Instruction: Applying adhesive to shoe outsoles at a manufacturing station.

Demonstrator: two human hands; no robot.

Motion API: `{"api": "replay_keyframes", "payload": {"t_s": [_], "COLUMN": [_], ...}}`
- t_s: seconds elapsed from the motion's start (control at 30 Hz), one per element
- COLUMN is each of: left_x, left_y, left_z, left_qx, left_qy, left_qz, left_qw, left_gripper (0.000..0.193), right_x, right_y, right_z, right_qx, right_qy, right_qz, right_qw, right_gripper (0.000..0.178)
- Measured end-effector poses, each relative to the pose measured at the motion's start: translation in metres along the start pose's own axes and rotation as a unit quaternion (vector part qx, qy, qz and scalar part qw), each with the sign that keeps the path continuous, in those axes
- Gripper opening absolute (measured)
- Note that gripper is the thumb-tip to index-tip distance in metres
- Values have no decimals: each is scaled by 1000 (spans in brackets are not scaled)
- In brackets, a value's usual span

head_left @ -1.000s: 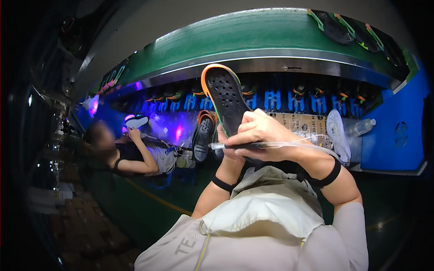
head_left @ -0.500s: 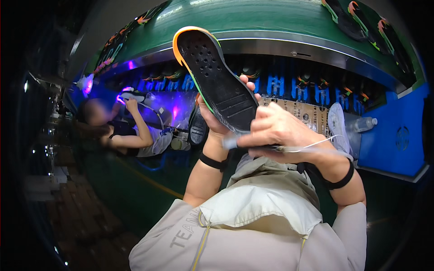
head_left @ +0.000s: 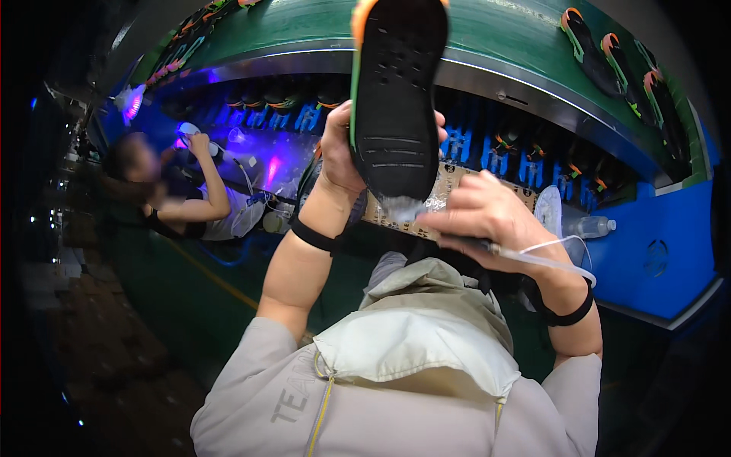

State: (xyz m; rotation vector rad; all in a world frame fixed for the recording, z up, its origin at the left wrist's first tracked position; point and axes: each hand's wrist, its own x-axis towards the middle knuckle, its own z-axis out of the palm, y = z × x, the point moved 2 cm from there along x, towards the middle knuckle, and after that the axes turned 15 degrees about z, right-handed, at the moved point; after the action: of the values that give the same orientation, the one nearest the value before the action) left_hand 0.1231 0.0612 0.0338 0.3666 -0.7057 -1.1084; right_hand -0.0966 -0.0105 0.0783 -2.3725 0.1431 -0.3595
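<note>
Two-handed work, shown left to right. The bare left hand (head_left: 340, 154) clasps both edges of an elongated black sole (head_left: 396, 110), orange-and-green-rimmed, round-perforated and grooved, raised before a smooth green conveyor belt (head_left: 502, 38). At the sole's near end, the blurred pale bristles of a dark-handled brush (head_left: 403, 209) suggest a brushing step; continuing calls for even contact. The bare right hand (head_left: 487, 217) pinches the handle, beside clear flexible tubing (head_left: 562, 268).

My head fisheye looked down, close, at my bare left hand (head_left: 343, 151) and right hand (head_left: 486, 217), facing flat green belt (head_left: 502, 32).
</note>
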Motion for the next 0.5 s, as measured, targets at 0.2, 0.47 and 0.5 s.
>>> {"api": "replay_keyframes", "payload": {"t_s": [0.2, 0.47, 0.5], "left_x": [16, 41, 44], "left_y": [2, -7, -8], "left_z": [-3, -27, -28], "left_qx": [34, 64, 83], "left_qy": [-40, 22, 23], "left_qz": [-84, -174, -177], "left_qw": [995, 982, 981], "left_gripper": [80, 54, 52], "right_x": [-1, -8, -9], "right_y": [8, 17, 15], "right_z": [-8, -12, -12], "right_qx": [-23, -100, -115], "right_qy": [26, 37, -6], "right_qz": [22, -18, -43], "right_qw": [999, 994, 992], "right_gripper": [39, 41, 41]}}
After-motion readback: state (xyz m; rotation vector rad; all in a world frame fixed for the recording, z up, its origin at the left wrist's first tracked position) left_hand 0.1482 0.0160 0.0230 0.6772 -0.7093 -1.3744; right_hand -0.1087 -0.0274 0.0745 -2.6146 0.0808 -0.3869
